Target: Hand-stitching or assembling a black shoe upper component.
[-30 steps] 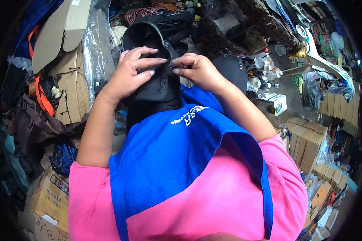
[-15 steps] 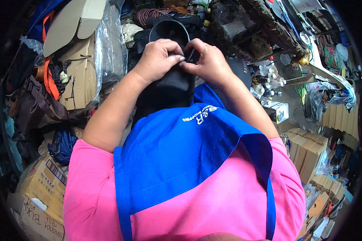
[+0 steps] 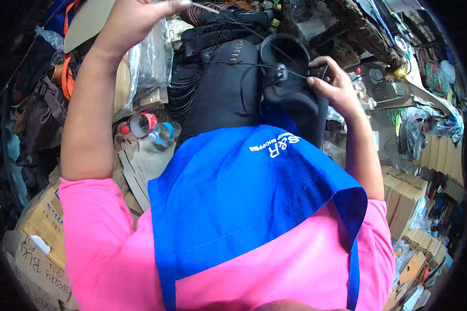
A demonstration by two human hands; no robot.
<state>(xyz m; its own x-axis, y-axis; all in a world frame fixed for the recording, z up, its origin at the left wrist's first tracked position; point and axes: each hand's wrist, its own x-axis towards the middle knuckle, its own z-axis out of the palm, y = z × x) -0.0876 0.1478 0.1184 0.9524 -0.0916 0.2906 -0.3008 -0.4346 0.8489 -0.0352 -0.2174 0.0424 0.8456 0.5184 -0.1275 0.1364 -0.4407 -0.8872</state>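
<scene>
My left hand (image 3: 135,20) is raised at the top left, partly cut off by the frame edge. A thin pale needle-like piece (image 3: 206,8) sticks out from its thumb tip, blurred. Across my lap lies a black shoe upper (image 3: 290,101), its rounded opening facing up and away. My right hand (image 3: 329,80) pinches the right side of its rim between thumb and fingers. Dark thread (image 3: 244,63) stretches over my left leg to a small dark knot or bundle (image 3: 280,72) by the opening; another strand slants from the upper left toward my right hand.
A row of light stitches (image 3: 237,52) shows on the black cloth over my left knee. Plastic bottles (image 3: 142,124) lie to the left, beside flat cardboard (image 3: 132,173). Cardboard boxes (image 3: 46,228) stand lower left, and more cartons (image 3: 402,194) at the right.
Both hands were together at the rim. My left hand has swung up and left with the pale piece, drawing thread out. My right hand and the shoe upper have shifted right.
</scene>
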